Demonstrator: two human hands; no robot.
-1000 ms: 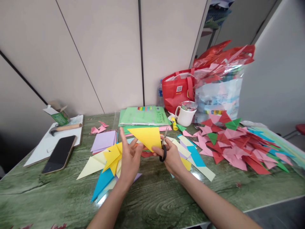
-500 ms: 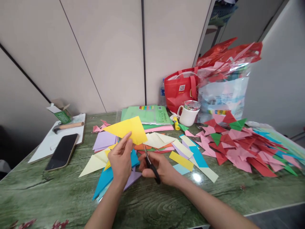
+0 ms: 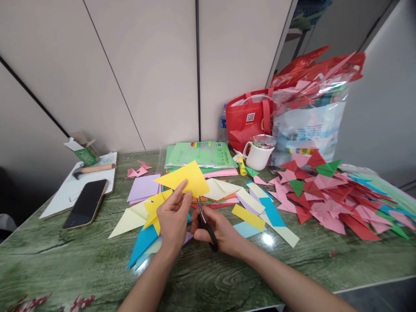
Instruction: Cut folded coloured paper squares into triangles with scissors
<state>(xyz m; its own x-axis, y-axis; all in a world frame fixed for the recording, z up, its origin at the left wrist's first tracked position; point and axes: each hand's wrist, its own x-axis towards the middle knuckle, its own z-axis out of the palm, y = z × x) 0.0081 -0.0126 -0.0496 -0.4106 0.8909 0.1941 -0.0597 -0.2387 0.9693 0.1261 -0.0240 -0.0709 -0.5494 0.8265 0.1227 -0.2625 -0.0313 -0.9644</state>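
The left hand (image 3: 173, 216) pinches a folded yellow paper triangle (image 3: 186, 178) raised just above it. Beside it, the right hand (image 3: 218, 229) grips black-handled scissors (image 3: 204, 223), blades under the paper's lower edge; no cut shows, while cut paper strips (image 3: 256, 208) lie to its right.

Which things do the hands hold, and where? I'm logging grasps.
The left hand pinches the yellow paper at its lower edge. The right hand holds the scissors by their black handle.
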